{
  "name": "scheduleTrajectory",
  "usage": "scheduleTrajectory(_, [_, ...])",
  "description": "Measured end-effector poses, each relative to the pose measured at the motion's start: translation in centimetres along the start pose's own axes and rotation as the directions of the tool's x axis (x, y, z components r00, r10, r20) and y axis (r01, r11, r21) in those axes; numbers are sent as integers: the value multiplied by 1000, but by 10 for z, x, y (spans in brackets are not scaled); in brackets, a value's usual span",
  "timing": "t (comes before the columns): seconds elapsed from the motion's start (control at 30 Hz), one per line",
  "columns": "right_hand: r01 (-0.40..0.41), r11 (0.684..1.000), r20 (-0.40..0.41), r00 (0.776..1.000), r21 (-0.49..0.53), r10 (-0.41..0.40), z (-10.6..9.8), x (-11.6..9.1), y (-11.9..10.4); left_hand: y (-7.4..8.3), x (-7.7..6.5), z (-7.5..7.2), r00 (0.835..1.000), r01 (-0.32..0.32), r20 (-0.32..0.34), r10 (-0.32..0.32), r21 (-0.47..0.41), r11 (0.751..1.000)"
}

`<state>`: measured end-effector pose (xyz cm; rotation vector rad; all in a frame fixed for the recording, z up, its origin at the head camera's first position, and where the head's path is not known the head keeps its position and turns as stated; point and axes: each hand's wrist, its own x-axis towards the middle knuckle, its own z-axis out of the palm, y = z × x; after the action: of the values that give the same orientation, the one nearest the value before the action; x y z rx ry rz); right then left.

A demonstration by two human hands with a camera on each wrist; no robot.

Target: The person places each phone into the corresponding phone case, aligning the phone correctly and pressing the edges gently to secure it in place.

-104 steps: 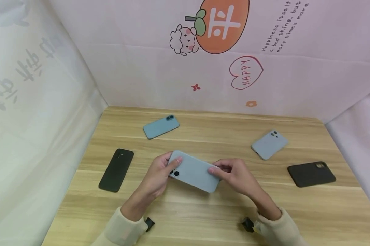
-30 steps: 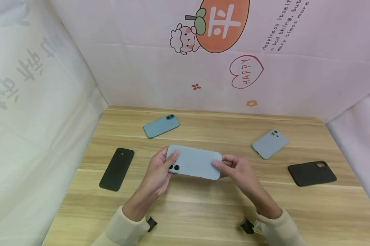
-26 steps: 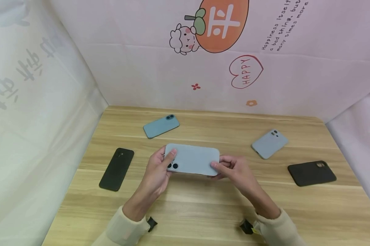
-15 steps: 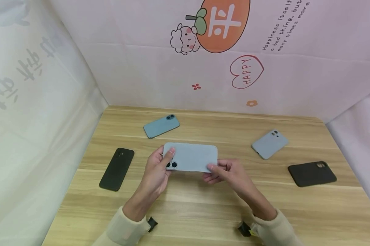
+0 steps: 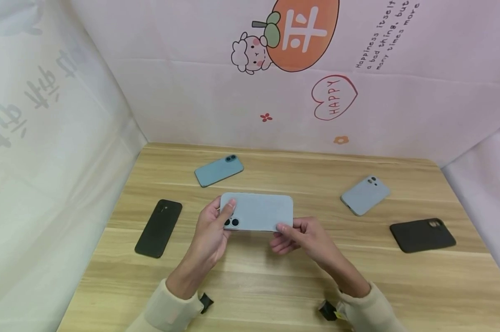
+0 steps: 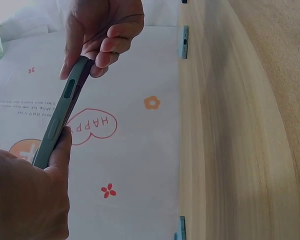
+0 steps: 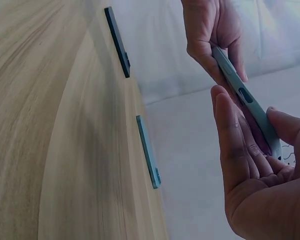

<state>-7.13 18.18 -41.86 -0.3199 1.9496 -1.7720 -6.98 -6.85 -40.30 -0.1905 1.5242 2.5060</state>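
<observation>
A light blue phone case [image 5: 258, 211] is held level above the table, its back and camera corner facing up. In the left wrist view, a dark purple phone edge [image 6: 83, 75] shows along the underside of the case. My left hand [image 5: 210, 233] grips the camera end, thumb on top and fingers underneath. At the opposite end my right hand [image 5: 312, 240] pinches the near corner, thumb on the case's back. Its other fingers reach under the near edge; the right wrist view shows these fingers [image 7: 237, 135] extended beneath the phone.
On the wooden table [image 5: 250, 286] lie a black phone [image 5: 158, 228] at left and a blue phone [image 5: 218, 171] behind my left hand. To the right are a pale blue phone case [image 5: 365, 195] and a black phone case [image 5: 422, 235]. A printed cloth [image 5: 183, 101] hangs behind.
The held case has turned from slanted to level and shifted slightly left. My right hand has slid from its right end toward the near corner, fingers now showing below the edge.
</observation>
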Motion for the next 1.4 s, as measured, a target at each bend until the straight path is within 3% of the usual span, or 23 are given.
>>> scheduleTrajectory(0.3, [34,998,38,999,49,-36,-2,-1,3,-1,1,0,1000,6,2,-6,-5,1000])
scheduleTrajectory(0.77, [45,997,18,999,67,-46,-1,-2,2,0,0,1,1000,18,8,-18,-38,999])
scheduleTrajectory(1.4, [17,999,-44,999,38,-15,-6,-4,-1,-1,0,0,999,44,33,-44,1,999])
